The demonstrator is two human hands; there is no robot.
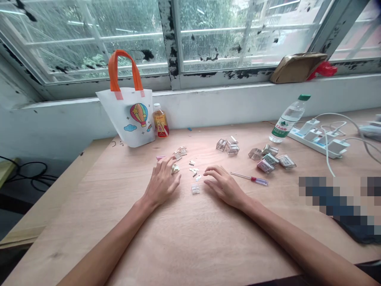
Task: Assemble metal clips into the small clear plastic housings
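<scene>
My left hand (162, 178) rests on the wooden table with its fingers apart. A small pale plastic part (175, 169) lies between its thumb and fingers, and I cannot see a grip on it. Just beyond the fingertips are several clear plastic pieces (182, 151) and a pink piece (160, 157), partly covered. My right hand (222, 183) lies with loosely curved, parted fingers, holding nothing. Between the hands are several small metal-looking pieces (194, 171) and a clear plastic block (195, 189). A screwdriver (258, 181) with a red and clear handle lies right of my right hand.
Clear boxy cases (232, 149), apparently pencil sharpeners, and tinted ones (269, 159) sit farther back. A white bag (126, 115), a drink bottle (160, 123), a water bottle (288, 121) and a power strip (323, 145) with cables line the back. A blurred dark object (357, 228) is at right.
</scene>
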